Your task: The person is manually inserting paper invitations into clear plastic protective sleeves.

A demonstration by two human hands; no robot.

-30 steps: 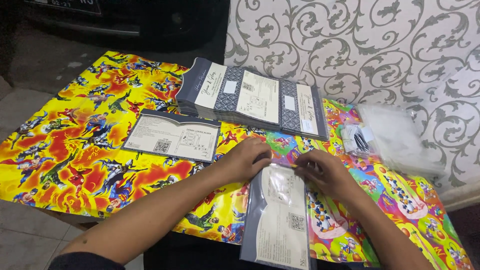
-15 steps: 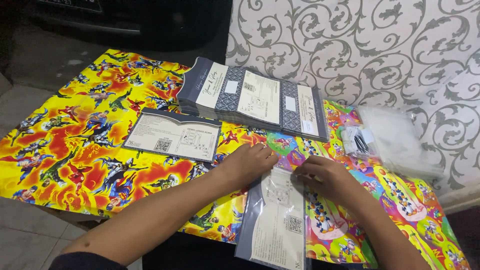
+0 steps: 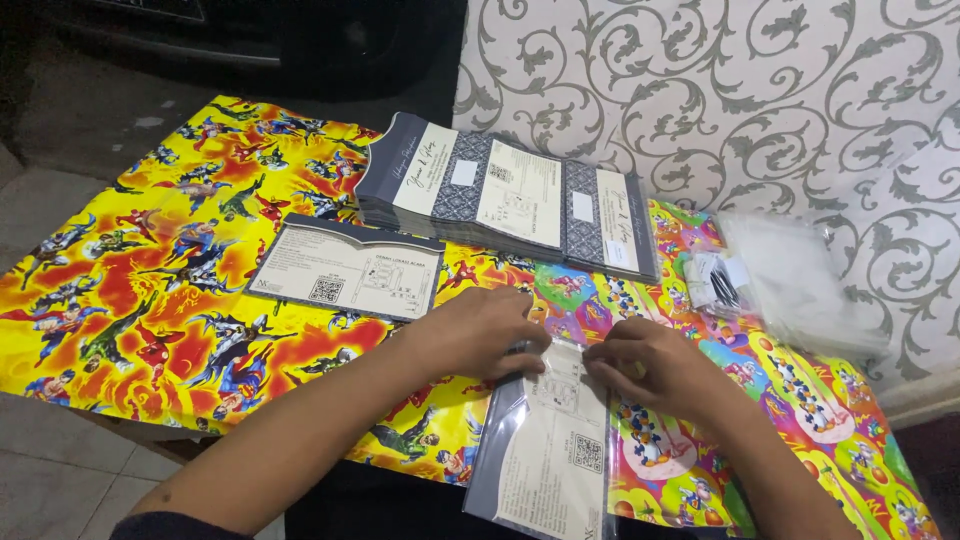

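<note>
Nearest, at 6 o'clock, a grey-edged card in a clear sleeve (image 3: 548, 455) lies on the desk (image 3: 120, 300), which is covered in bright cartoon-print paper; both hands meet at its far end, the left hand (image 3: 478, 335) pressing down with curled fingers on the top left corner and the right hand (image 3: 655, 368) pinching the top right edge. Beyond the left hand, at 10 o'clock, 1 loose card (image 3: 345, 278) lies flat. Farther, at 12 o'clock, sits a stack of opened cards (image 3: 510, 195), and at 2 o'clock a heap of clear plastic sleeves (image 3: 790, 285) against the patterned wall (image 3: 760, 100).
</note>
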